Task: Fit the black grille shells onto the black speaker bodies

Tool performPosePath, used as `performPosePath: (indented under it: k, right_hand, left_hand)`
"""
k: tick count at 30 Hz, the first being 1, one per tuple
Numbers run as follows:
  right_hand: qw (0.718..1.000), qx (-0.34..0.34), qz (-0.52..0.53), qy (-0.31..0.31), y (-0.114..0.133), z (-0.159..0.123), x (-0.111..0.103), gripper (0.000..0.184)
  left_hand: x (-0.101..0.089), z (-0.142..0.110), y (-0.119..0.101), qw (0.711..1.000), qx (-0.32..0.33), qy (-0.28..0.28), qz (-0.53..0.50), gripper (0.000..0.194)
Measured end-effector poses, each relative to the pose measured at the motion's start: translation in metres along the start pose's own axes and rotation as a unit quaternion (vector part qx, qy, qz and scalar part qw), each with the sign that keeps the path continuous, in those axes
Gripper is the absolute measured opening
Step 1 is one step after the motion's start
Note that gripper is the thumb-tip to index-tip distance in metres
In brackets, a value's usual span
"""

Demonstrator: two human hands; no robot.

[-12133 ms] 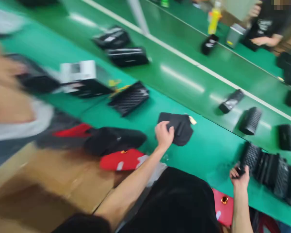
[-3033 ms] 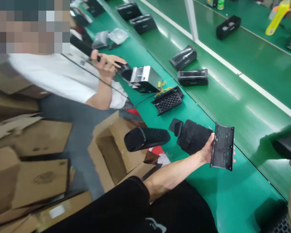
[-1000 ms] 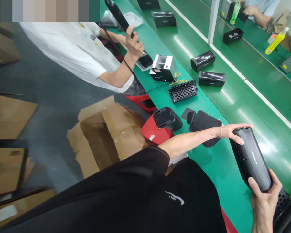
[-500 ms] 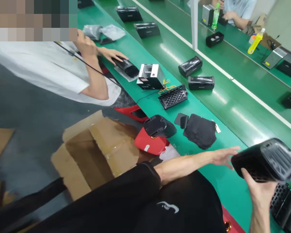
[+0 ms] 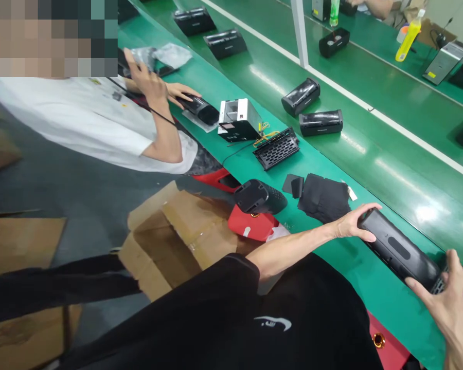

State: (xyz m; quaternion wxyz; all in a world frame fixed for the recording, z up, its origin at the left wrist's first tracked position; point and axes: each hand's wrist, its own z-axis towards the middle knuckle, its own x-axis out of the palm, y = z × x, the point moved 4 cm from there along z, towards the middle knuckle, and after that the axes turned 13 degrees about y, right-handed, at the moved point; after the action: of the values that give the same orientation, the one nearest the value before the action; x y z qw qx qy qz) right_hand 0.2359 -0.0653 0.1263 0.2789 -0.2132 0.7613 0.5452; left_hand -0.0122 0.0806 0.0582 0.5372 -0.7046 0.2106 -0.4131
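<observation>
A long black speaker body (image 5: 399,253) lies across the green bench (image 5: 343,267) in front of me. My left hand (image 5: 354,224) grips its far end, fingers curled over the top. My right hand (image 5: 449,303) is at its near end, fingers spread against it. A pile of black fabric pieces (image 5: 324,197) lies just beyond my left hand. Another black speaker shell (image 5: 259,196) sits at the bench edge above a red stool (image 5: 252,226).
A person in a white shirt (image 5: 81,123) works to the left on a black part (image 5: 200,108). A white box unit (image 5: 238,119), a black grille (image 5: 277,149) and two speakers (image 5: 310,108) lie beyond. An open cardboard box (image 5: 170,241) stands on the floor.
The speaker body has come down from being tilted up in my right hand to lying flat on the bench. My left hand has closed on its far end.
</observation>
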Motion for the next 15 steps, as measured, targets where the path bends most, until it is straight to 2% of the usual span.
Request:
performPosePath:
  k: [2, 4, 8, 10, 12, 15]
  right_hand:
    - [0.994, 0.05, 0.093, 0.009, -0.017, -0.011, 0.007, 0.135]
    - [0.984, 0.066, 0.162, -0.01, -0.026, -0.02, 0.017, 0.126]
    - [0.971, 0.067, 0.217, -0.071, -0.024, -0.026, 0.03, 0.101]
    - [0.96, 0.095, 0.249, -0.08, -0.026, -0.023, 0.033, 0.096]
    - [0.934, 0.157, 0.314, -0.065, -0.034, -0.019, 0.039, 0.094]
    - [0.864, 0.283, 0.415, 0.016, -0.051, -0.019, 0.056, 0.087]
  left_hand:
    - [-0.005, -0.003, 0.001, 1.0, -0.003, 0.004, -0.019, 0.107]
    - [-0.008, -0.004, 0.001, 0.999, -0.01, 0.016, -0.032, 0.107]
    - [-0.007, 0.0, 0.001, 0.998, -0.016, 0.031, -0.055, 0.103]
    - [-0.006, 0.004, 0.005, 0.998, -0.04, 0.017, -0.048, 0.1]
    - [-0.009, 0.008, 0.013, 0.995, -0.1, -0.006, -0.019, 0.094]
    - [-0.011, 0.01, 0.029, 0.975, -0.22, 0.015, -0.004, 0.084]
